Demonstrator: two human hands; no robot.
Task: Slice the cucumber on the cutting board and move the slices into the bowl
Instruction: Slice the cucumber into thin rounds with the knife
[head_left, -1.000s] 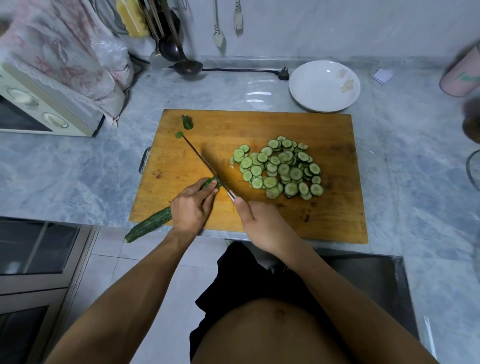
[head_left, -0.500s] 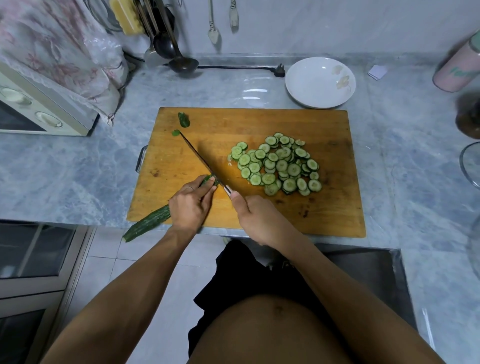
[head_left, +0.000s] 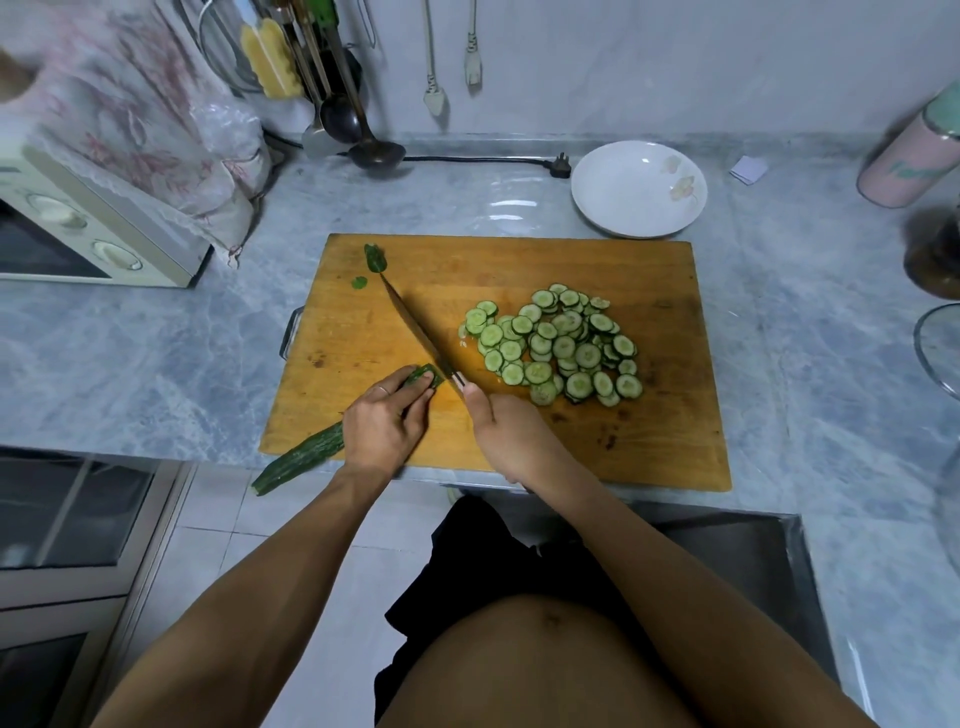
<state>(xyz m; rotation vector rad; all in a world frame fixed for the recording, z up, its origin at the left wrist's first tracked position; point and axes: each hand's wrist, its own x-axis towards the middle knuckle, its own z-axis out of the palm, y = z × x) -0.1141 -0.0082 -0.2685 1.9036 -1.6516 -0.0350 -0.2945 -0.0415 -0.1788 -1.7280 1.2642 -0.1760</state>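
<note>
My left hand (head_left: 387, 428) curls its fingers onto the cucumber (head_left: 301, 457) at the cutting board's (head_left: 519, 270) near-left edge (steadying it), my right hand (head_left: 511, 431) grips the knife (head_left: 415, 327) against its cut end, slices (head_left: 556, 343) piled rightward, bowl (head_left: 639, 189) behind.

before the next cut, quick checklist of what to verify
1. Left hand grips the cucumber: ok.
2. Right hand holds the knife: ok.
3. Fingertips clear of the blade: cannot tell, they sit very close to it.
4. Cucumber fully on the cutting board: not ok, its tail overhangs the near edge.
5. Slices piled clear of the blade: ok.
6. Bowl free for slices: ok.
</note>
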